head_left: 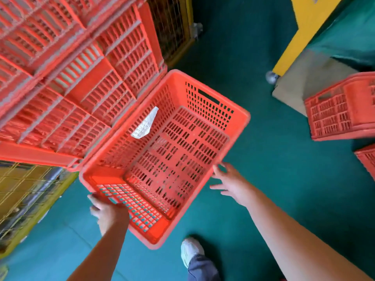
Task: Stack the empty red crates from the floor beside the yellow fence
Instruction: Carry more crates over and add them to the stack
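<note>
An empty red slotted crate [203, 110] fills the middle of the head view, its open top facing me and a white paper label [145, 123] stuck to its inner left wall. My left hand [107, 213] grips the crate's near short wall from outside. My right hand [229, 183] hovers with fingers spread just off the crate's right long rim, not touching it. A tall stack of red crates [71, 78] rises at the upper left, and the held crate leans against it. The yellow mesh fence [26, 199] runs along the left.
Two more red crates lie on the green floor at the right, one on its side [341, 110] and another [367, 161] cut off by the frame edge. A yellow wheeled cart [308, 29] stands at upper right. My white shoe [190, 250] is below the crate.
</note>
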